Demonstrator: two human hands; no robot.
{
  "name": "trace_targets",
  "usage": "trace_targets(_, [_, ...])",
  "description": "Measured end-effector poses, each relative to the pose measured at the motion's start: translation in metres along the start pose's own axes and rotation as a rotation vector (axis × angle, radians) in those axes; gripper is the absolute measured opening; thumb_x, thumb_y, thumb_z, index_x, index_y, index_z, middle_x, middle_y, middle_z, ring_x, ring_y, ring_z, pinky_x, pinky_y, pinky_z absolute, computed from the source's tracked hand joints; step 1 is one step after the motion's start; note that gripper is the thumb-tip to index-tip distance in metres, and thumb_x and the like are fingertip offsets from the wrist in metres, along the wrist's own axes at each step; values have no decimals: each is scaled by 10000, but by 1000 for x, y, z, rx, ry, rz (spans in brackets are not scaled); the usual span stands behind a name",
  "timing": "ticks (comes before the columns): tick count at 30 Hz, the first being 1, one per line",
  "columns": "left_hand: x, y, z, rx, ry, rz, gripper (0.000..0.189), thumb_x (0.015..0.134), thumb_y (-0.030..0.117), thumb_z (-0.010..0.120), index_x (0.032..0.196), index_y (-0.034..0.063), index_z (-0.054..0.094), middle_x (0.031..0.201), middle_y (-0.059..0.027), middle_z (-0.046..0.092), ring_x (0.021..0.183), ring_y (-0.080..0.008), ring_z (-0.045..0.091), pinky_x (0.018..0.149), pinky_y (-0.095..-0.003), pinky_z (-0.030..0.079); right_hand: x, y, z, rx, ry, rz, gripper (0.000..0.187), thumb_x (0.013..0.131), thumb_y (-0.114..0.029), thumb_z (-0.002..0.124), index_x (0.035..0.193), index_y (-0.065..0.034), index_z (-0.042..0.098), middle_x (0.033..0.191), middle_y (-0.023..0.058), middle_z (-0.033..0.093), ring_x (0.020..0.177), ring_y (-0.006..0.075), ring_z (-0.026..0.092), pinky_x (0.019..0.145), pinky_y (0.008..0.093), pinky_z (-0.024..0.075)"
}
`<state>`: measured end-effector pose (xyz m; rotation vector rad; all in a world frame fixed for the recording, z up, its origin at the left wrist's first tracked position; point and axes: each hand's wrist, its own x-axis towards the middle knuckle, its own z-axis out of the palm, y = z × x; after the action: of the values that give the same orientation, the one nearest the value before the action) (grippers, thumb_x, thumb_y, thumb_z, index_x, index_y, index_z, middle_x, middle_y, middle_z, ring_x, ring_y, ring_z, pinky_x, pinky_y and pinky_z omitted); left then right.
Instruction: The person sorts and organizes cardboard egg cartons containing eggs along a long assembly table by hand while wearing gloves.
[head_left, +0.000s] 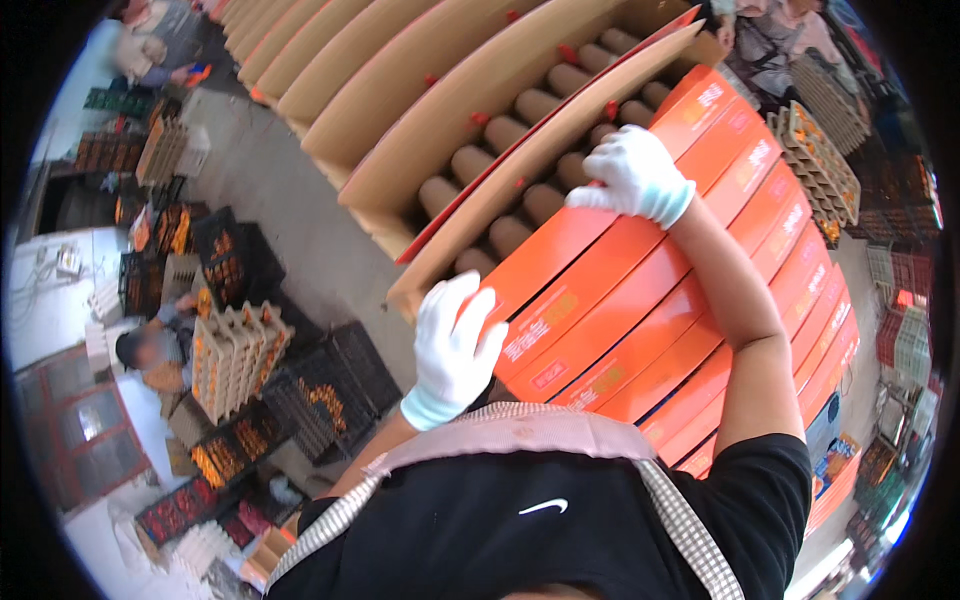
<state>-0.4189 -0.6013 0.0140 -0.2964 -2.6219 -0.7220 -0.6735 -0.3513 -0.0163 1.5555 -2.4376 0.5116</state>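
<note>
An orange printed carton lid (555, 251) lies before me at the near end of a slanting row of cartons. My right hand (626, 176), in a white knit glove, curls its fingers over the lid's far edge. At the lid's left corner is my gloved left hand (454, 349), its fingers apart and touching or close to the corner. Beyond the edge, a carton with a raised kraft-brown flap (555, 154) shows rounded brown moulded-pulp bumps (510, 234) inside. Small red tabs (611, 110) stick up at the flaps. The fingertips of my right hand are partly hidden.
More open cartons (360, 90) stand in a row beyond. Closed orange cartons (750, 300) continue to the right. At left, a person (161, 360) sits by stacked pulp trays (232, 360) and black crates (322, 405) of orange items. Further pulp trays (817, 161) stand at right near another person (780, 45).
</note>
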Motion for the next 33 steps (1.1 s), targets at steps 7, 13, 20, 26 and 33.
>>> trace_targets(7, [-48,-12,-31,-83,-10,-272,772,711,185,929,1336,-17,522,1307,-227,529,1233,-414,535,1072,-472,452,-5,7,7,-3,-72,47,684,910,-660,610,611,-45,592,613,167,554,653,363,607,665,463,500])
trace_targets(13, [-6,-2,33,68,-228,-271,896,753,538,863,1347,-20,490,1270,-233,562,1111,-426,613,923,-517,526,-2,8,4,-22,-56,25,643,897,-638,640,621,-57,625,620,158,583,638,356,624,643,461,510])
trace_targets(20, [16,4,55,295,-256,-272,667,810,572,780,1125,36,538,944,-147,615,839,-352,653,696,-487,516,-2,16,8,65,-20,20,543,869,-549,724,639,-66,638,650,137,605,681,348,635,665,450,522])
trace_targets(26, [13,-5,57,301,-229,-240,539,869,546,745,972,55,549,852,-138,617,759,-335,656,663,-473,517,-37,136,-39,-319,376,75,473,912,-461,687,636,-78,657,788,97,662,795,302,657,828,437,497])
trace_targets(33, [14,-13,57,294,-235,-217,554,856,544,765,946,48,533,815,-136,605,728,-329,653,628,-456,519,-58,179,-40,-460,-28,408,586,1009,-538,475,645,-157,730,725,52,690,802,244,655,868,410,418])
